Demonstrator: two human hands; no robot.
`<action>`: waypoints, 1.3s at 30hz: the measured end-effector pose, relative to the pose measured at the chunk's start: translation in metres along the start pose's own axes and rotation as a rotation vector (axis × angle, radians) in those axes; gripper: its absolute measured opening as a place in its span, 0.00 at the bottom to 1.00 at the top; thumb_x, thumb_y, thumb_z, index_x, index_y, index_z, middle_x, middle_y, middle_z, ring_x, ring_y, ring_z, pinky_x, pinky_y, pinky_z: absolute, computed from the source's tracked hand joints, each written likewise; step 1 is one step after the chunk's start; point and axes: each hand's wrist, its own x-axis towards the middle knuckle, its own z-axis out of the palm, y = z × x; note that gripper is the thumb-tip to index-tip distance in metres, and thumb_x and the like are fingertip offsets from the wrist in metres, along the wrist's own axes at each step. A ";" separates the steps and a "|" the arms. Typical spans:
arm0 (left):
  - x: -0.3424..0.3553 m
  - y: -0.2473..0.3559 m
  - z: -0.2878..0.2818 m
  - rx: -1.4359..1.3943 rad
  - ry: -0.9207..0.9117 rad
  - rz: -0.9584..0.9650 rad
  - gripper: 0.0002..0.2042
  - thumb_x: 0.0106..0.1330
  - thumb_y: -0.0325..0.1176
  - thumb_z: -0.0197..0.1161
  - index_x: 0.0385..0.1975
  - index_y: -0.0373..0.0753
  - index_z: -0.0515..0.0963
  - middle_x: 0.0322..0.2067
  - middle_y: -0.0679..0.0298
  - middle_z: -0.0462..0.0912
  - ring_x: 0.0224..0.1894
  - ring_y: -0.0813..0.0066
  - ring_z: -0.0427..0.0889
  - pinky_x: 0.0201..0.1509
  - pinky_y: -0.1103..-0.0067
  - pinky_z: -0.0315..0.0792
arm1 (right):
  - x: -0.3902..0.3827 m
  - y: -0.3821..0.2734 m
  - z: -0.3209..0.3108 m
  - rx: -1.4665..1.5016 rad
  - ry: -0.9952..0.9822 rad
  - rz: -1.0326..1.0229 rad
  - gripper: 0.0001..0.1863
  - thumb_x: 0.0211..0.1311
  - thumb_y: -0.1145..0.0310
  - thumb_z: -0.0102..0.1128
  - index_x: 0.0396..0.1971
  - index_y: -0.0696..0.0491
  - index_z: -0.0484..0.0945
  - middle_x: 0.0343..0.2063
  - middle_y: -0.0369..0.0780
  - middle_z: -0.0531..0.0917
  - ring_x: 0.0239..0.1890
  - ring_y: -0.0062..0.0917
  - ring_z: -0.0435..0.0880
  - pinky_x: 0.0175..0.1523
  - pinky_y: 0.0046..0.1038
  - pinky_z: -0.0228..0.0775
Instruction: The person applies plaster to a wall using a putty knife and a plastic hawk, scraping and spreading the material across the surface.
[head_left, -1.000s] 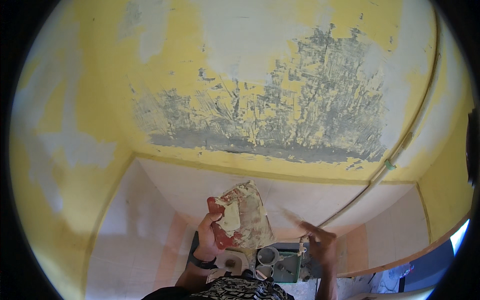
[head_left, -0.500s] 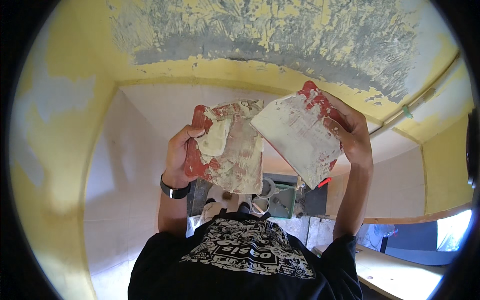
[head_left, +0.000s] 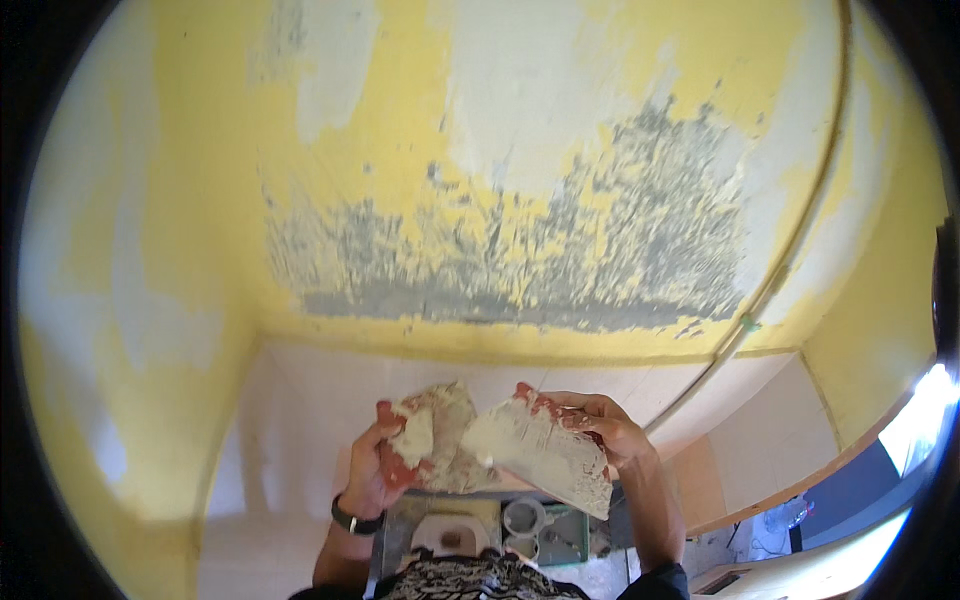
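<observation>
My left hand [head_left: 368, 468] is closed around the red handle side of a wide putty spreader [head_left: 455, 455]. Its face is smeared with cream putty, and a thick lump of putty [head_left: 413, 437] sits near my thumb. In my right hand [head_left: 618, 432] is a second red spreader [head_left: 545, 452], tilted, its blade coated in pale putty. The left corner of this second spreader overlaps the right part of the first one; whether the two touch, I cannot tell. Both are held in front of my body, below the scraped wall patch [head_left: 500, 275].
Ahead stands a yellow wall [head_left: 400, 110] with whitish patches. A pipe [head_left: 815, 210] runs down it at the right. Below my hands are a round container [head_left: 524, 517] and a green tray [head_left: 572, 522]. A wooden-edged opening [head_left: 830, 460] lies at the right.
The view has tilted up, so more wall shows and my hands sit lower in the picture. The right spreader now overlaps more of the left one. Both hands keep their grip.
</observation>
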 end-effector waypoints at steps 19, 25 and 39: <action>-0.007 0.046 -0.046 -0.082 -0.105 0.043 0.17 0.62 0.32 0.49 0.52 0.45 0.66 0.52 0.60 0.75 0.52 0.58 0.79 0.49 0.57 0.81 | 0.072 -0.186 0.107 -1.864 0.982 -1.597 0.28 0.49 0.91 0.54 0.51 0.52 0.82 0.51 0.42 0.84 0.57 0.37 0.81 0.64 0.42 0.73; -0.009 0.054 -0.067 -0.068 -0.109 0.008 0.22 0.61 0.32 0.49 0.58 0.40 0.66 0.52 0.58 0.77 0.53 0.58 0.80 0.51 0.59 0.80 | 0.082 -0.099 0.076 -1.794 0.952 -1.534 0.25 0.52 0.87 0.54 0.51 0.52 0.82 0.52 0.42 0.83 0.59 0.39 0.79 0.66 0.44 0.69; -0.010 0.062 -0.057 -0.133 -0.110 0.115 0.23 0.61 0.31 0.50 0.59 0.37 0.67 0.53 0.57 0.77 0.55 0.59 0.78 0.59 0.60 0.75 | 0.089 -0.133 0.097 -1.917 0.896 -1.409 0.26 0.48 0.88 0.56 0.48 0.51 0.84 0.50 0.40 0.84 0.57 0.36 0.81 0.63 0.40 0.74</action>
